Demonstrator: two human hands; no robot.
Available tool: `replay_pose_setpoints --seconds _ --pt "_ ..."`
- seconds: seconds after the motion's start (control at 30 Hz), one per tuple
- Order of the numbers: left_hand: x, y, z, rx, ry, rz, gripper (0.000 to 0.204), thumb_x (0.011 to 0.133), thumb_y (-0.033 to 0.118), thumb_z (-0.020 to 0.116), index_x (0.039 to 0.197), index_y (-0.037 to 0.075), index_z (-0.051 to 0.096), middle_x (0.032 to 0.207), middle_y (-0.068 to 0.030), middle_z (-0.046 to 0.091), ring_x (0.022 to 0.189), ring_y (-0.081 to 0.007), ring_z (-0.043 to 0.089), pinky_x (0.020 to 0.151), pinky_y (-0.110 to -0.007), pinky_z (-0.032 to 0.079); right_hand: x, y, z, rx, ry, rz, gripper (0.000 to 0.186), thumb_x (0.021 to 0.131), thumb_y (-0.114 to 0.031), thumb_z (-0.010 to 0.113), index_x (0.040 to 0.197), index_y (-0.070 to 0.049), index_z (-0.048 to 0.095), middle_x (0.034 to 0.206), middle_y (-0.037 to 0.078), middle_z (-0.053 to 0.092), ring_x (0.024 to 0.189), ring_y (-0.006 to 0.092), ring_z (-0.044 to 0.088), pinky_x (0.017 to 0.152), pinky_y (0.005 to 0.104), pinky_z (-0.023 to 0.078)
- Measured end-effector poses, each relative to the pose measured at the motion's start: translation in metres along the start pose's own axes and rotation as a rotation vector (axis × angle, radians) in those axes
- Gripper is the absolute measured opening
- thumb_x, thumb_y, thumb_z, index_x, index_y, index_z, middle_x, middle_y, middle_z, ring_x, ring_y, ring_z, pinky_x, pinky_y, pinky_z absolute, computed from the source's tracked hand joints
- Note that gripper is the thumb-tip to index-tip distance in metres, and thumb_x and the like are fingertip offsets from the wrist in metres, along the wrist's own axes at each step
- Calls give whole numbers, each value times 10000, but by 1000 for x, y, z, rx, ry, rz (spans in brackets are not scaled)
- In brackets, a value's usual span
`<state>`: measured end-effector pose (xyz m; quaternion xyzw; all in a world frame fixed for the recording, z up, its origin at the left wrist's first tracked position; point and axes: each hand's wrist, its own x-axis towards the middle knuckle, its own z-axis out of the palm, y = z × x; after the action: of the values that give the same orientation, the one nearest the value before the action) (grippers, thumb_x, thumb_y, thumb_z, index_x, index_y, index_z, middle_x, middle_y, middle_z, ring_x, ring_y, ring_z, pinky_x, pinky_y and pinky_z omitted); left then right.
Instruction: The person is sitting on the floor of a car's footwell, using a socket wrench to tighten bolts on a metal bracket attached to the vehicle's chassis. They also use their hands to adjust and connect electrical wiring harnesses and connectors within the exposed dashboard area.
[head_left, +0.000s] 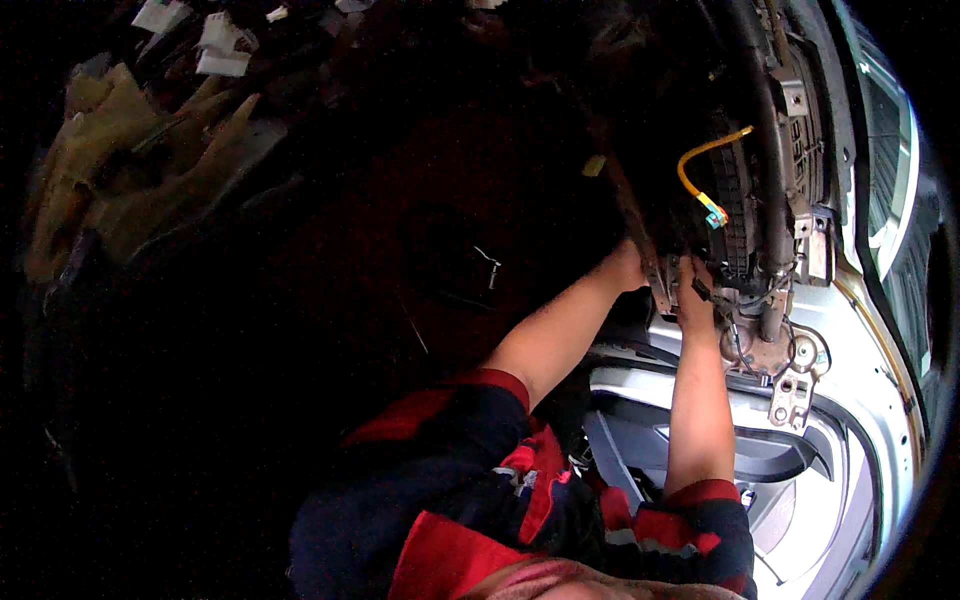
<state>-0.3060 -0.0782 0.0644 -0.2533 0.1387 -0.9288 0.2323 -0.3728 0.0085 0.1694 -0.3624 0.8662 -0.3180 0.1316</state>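
Both my arms reach forward into a stripped car dashboard area. My left hand (631, 266) is against a narrow metal bracket (637, 222), with its fingers hidden behind it in shadow. Just right of that bracket's lower end, my right hand (695, 292) has its partly visible fingers bent close together. A small dark piece (701, 289) lies against the right hand; whatever the fingers grip is too dark to make out. Beyond my hands, a yellow cable (685, 170) ends in a turquoise and orange connector (715, 214) and hangs free.
A thick metal crossbeam (772, 150) runs along the right, ending at a mounting plate (791, 398) with loose dark wires. The door's inner panel (815, 480) is at the lower right. Torn tan padding (140, 150) shows at the far left. Much of the left side is black with shadow.
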Motion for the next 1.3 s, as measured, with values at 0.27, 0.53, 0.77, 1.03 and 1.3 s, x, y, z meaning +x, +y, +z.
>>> replay_pose_setpoints --seconds 0.27,0.53,0.77,1.03,1.3 --pt "12 -6 -17 -47 -66 122 570 931 533 410 1319 121 483 1323 -49 520 1198 -230 489 1008 -391 393 6 -3 5 -445 22 -157 429 948 -295 475 1189 53 539 1151 181 587 1014 260 555 914 336 400" --pt "-5 11 9 -122 41 -73 533 924 531 430 1275 143 530 1257 -40 568 1103 -228 555 965 -393 424 12 9 10 -393 184 -19 402 938 -294 484 1113 54 584 1048 166 619 942 236 557 843 326 421" --pt "6 -2 -8 -86 38 -26 653 917 594 366 1347 112 468 1354 -76 498 1222 -270 479 1039 -431 363 3 3 15 -160 134 -29 428 956 -314 482 1158 52 575 1087 143 618 972 208 546 869 301 410" --pt "-1 9 4 -41 -13 -48 680 885 639 397 1315 125 508 1337 -83 511 1203 -267 493 1034 -443 365 10 7 3 -417 50 -88 477 969 -350 457 1229 43 532 1161 149 593 1016 219 540 914 310 390" --pt "-5 11 11 -92 2 -104 594 877 594 455 1217 123 575 1195 -68 598 1079 -256 563 958 -419 431 17 21 1 -379 83 -118 432 957 -288 425 1183 66 528 1168 263 570 1082 392 540 910 380 408"
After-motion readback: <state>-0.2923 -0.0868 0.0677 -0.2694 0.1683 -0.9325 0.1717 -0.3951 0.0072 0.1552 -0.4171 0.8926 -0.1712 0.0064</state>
